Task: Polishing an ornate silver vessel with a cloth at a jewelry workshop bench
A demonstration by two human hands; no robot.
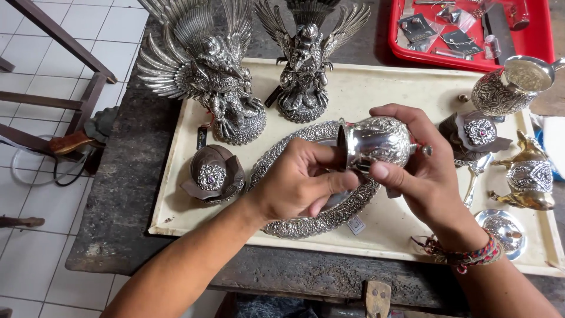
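Note:
My right hand grips an embossed silver pot, tipped on its side above the tray with its base turned to the left. My left hand pinches the pot's base rim with thumb and fingers. Under both hands lies an oval silver platter with an ornate rim. A woven bracelet circles my right wrist.
A cream tray on a dark bench carries two winged silver statues, a brown shell box, a second one, a silver jug, a gold-trimmed teapot and a small lid. A red tray sits behind.

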